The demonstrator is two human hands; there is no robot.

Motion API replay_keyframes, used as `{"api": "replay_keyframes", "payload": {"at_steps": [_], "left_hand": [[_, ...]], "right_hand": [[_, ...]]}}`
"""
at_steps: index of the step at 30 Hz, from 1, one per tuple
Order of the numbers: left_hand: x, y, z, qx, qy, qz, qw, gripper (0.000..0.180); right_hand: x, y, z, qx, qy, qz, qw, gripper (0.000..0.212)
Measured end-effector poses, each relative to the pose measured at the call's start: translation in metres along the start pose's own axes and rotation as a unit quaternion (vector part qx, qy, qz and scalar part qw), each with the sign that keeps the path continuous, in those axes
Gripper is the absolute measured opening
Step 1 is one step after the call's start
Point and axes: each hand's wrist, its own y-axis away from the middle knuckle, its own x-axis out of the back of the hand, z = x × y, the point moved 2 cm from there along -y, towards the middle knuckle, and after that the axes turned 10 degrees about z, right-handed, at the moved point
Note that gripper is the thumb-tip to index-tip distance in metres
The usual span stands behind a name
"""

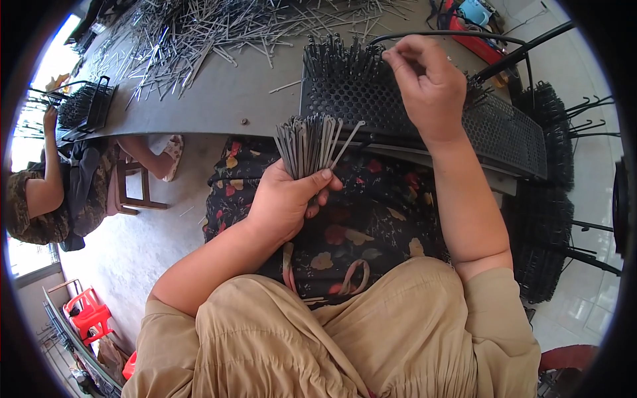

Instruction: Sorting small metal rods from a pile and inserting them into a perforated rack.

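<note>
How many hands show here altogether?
3: your left hand gripping grey rods, your right hand by the perforated rack, another person's hand far left; their other may be hidden.

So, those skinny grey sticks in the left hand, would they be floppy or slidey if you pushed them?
Probably stiff: the skinny grey sticks stick out straight from the left hand without drooping. Each one is likely light, being so thin. Pushed, they might slide and spread, since they look smooth and their tops fan apart.
</note>
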Motion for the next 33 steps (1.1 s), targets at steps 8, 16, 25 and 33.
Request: {"api": "replay_keyframes", "payload": {"at_steps": [8, 16, 25, 33], "left_hand": [[0.005, -0.001, -0.001, 0.013, 0.072, -0.045, 0.996, 0.007], [0.003, 0.006, 0.007, 0.092, 0.164, -0.144, 0.972, 0.01], [-0.002, 0.001, -0.002, -0.007, -0.004, -0.035, 0.999, 0.013], [0.001, 0.002, -0.002, -0.02, -0.039, -0.017, 0.999, 0.008]], "right_hand": [[0.006, 0.012, -0.025, 0.127, 0.066, -0.039, 0.989, 0.009], [0.019, 0.035, -0.041, -0.441, -0.422, -0.248, 0.752, 0.015], [0.024, -0.002, 0.002, -0.047, -0.083, 0.044, 0.994, 0.022], [0.01, -0.001, -0.001, 0.135, 0.114, -0.053, 0.983, 0.004]]}}
